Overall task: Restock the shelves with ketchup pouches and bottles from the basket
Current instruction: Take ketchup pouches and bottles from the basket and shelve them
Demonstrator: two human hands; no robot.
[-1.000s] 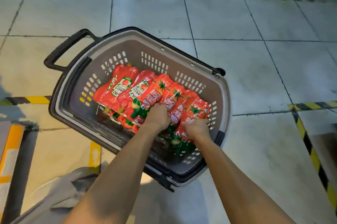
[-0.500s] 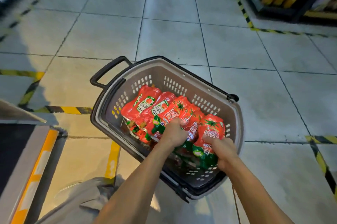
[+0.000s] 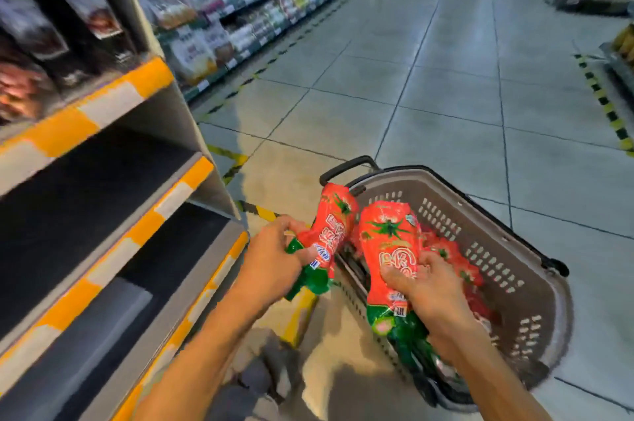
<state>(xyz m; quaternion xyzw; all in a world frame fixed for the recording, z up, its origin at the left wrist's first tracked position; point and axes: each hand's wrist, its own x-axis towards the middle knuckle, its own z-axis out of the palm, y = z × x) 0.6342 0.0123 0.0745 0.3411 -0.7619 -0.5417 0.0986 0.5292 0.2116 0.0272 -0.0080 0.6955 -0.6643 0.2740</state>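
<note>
Red-and-green ketchup pouches, one per hand, are lifted clear of the basket [image 3: 535,269]; step in hand, by my reading: transfer to shelving. L to R: dark shelf bays [image 3: 113,214] w/ orange-white edge strips stand at left, bare where visible. Left hand [image 3: 274,257], fingers curled round left pouch [image 3: 331,232] near its green lower end, just beside shelf edge. Right hand [image 3: 429,290] grips right pouch [image 3: 389,249] at mid-body, above basket. More pouches remain inside. Next move calls for swinging both left, seating pouches on a bay. Pouches look soft, glossy, crinkled.
</note>
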